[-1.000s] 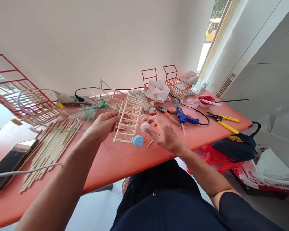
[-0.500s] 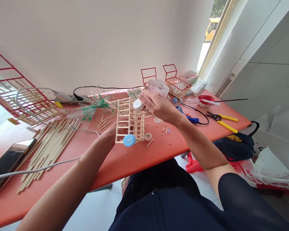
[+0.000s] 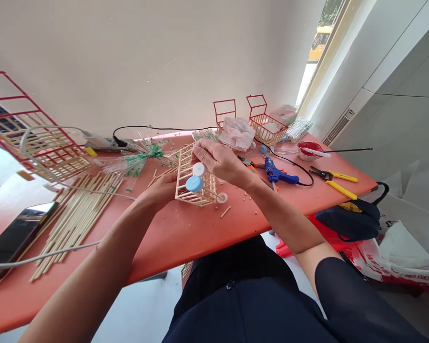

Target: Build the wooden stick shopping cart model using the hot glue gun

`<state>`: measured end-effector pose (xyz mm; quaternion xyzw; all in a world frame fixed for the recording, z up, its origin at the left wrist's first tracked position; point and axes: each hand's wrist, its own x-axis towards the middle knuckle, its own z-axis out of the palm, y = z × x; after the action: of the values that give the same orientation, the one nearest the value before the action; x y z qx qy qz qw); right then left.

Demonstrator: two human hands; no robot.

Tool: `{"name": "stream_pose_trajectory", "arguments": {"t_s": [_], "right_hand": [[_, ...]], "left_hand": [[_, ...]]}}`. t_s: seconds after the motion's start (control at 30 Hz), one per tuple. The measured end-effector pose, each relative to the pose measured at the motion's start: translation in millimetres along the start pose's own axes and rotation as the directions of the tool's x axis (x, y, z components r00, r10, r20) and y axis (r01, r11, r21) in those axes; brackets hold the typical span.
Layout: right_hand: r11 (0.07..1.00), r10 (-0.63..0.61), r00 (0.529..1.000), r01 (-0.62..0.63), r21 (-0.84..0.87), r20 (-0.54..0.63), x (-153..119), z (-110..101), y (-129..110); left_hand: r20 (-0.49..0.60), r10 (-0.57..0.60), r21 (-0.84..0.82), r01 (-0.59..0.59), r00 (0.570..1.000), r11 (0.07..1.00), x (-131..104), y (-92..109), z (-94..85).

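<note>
A small cart frame of thin wooden sticks (image 3: 186, 177) is held just above the orange table. It carries a blue bottle cap (image 3: 194, 184) on its near side and a clear round cap (image 3: 222, 197) at its right corner. My left hand (image 3: 165, 186) grips the frame from the left, its fingertips partly hidden behind the sticks. Over the frame's upper right, my right hand (image 3: 216, 162) is closed, with thumb and index finger together; what they pinch is too small to make out. Just below those fingers a white cap (image 3: 199, 169) sits beside the blue one.
Loose sticks (image 3: 80, 214) and a phone (image 3: 19, 236) lie left, near a large red-topped basket (image 3: 39, 138). Crumpled tissue (image 3: 238, 133) and two small red-topped carts stand behind. To the right are a blue glue gun (image 3: 280, 175), yellow-handled pliers (image 3: 334, 181) and a red paint cup (image 3: 305, 151).
The frame has turned, bringing the blue and white caps close together. My right hand has moved down and left, away from the tissue. The glue gun is now in fuller view.
</note>
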<state>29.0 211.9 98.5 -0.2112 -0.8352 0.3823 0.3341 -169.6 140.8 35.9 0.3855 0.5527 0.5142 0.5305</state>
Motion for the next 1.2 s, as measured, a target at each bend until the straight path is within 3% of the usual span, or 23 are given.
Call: {"name": "stream_pose_trajectory", "arguments": {"t_s": [0.07,0.2,0.43,0.6,0.7,0.8,1.0,1.2], "right_hand": [[0.996,-0.024,1.000,0.024,0.086,-0.009,-1.0,1.3,6.3],[0.973,-0.063,0.998,0.064,0.223,-0.008,-1.0,7.5,15.2],[0.950,-0.178,0.983,0.183,0.253,-0.041,-1.0,16.2,22.7],[0.985,-0.169,0.979,0.164,-0.047,-0.112,-22.5,-7.4,25.1],[0.942,-0.182,0.983,0.164,-0.292,-0.033,-42.8,-17.9,23.9],[0.878,-0.195,0.980,0.190,-0.440,0.035,-59.2,-15.7,19.8],[0.769,-0.204,0.978,0.179,-0.614,0.030,-61.8,-0.3,17.2],[0.718,-0.271,0.962,0.233,-0.656,0.044,-60.6,-2.1,13.2]], "left_hand": [[-0.047,-0.063,-0.027,0.062,0.997,0.998,-6.9,4.3,-7.2],[-0.097,-0.047,-0.135,0.033,0.994,0.990,-23.9,14.4,-13.2],[-0.039,0.024,-0.263,-0.034,0.999,0.964,-36.6,16.3,-4.2],[-0.010,0.003,-0.286,-0.006,1.000,0.958,-34.4,13.9,-10.9],[0.005,-0.019,-0.304,0.020,1.000,0.953,-36.4,12.9,-15.0],[-0.010,-0.028,-0.357,0.023,1.000,0.934,-39.1,11.5,-16.1],[-0.008,-0.067,-0.468,0.056,0.998,0.882,-39.9,6.5,-13.9],[0.065,-0.026,-0.485,0.055,0.998,0.873,-34.1,-11.9,-11.0]]}}
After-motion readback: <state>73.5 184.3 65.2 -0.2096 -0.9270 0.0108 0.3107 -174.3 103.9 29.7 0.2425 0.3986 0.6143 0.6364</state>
